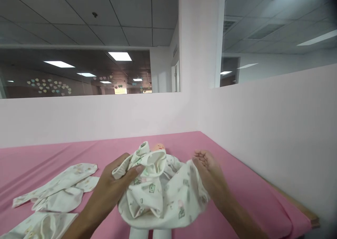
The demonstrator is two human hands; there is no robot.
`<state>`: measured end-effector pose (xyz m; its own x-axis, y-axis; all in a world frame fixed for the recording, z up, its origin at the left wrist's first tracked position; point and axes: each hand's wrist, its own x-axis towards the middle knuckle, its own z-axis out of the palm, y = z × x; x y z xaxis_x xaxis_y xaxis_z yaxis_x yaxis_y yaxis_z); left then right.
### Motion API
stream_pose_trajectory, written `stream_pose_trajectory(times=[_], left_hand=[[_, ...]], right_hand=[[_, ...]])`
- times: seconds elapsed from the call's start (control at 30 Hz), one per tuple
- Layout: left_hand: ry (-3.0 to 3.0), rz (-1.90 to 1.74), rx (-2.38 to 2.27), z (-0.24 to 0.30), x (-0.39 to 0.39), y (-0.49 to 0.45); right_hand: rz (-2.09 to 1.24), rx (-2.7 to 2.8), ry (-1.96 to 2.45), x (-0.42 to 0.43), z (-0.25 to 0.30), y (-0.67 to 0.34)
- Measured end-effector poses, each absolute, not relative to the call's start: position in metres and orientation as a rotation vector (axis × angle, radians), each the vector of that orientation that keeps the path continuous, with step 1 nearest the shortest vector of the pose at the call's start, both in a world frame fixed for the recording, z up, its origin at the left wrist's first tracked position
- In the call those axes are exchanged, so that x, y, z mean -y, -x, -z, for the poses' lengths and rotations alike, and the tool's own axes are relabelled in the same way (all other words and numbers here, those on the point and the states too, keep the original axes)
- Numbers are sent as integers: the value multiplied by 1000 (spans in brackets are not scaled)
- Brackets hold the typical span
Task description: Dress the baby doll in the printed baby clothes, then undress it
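Observation:
A white baby garment [168, 200] printed with small green bears is held up in front of me, its cloth bunched and folded. My left hand [122, 174] grips the gathered part, thumb over the front. At the other side my right hand [207, 170] is turned palm up with curled fingers, and the cloth's raised edge meets its thumb; the exact pinch is partly hidden. Behind the garment lies a doll [159, 147]. The top of its head shows above the cloth and two white legs show below; its middle is covered.
A pink sheet [184, 139] covers the padded table. At the left lie a light printed baby top [65, 188] and another folded white garment [44, 226]. White walls [276, 126] with windows border the back and right sides.

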<state>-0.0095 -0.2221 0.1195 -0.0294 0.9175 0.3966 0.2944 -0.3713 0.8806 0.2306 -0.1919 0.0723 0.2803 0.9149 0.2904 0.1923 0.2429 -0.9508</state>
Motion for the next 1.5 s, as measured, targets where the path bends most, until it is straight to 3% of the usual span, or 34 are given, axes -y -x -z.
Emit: stream_pose_trajectory(times=[0.23,0.37,0.53,0.7,0.93,1.17,1.37,1.5], left_hand=[[-1598,-1260,-961,-105,222,-22],[-1520,-1345,-944,-107,225,-16],[-1506,-1359,-906,-116,218,15],[-1860,-1164,-707,-125,201,35],[-1840,-1120,-68,-148,197,41],[-2115,-961,-100,-182,214,20],[-2477,-786,-457,-193,238,-12],[-2583,-822,-771,-189,241,-7]], right_hand=[[-923,1629,902,236,-100,-185],[-1004,1650,997,221,-97,-196],[-886,1562,1151,208,-96,-221],[-757,1461,941,222,-124,-225],[-704,1762,1056,234,-163,-254],[-848,2203,953,253,-193,-254],[-1058,2316,840,261,-173,-216],[-939,2198,1013,258,-159,-215]])
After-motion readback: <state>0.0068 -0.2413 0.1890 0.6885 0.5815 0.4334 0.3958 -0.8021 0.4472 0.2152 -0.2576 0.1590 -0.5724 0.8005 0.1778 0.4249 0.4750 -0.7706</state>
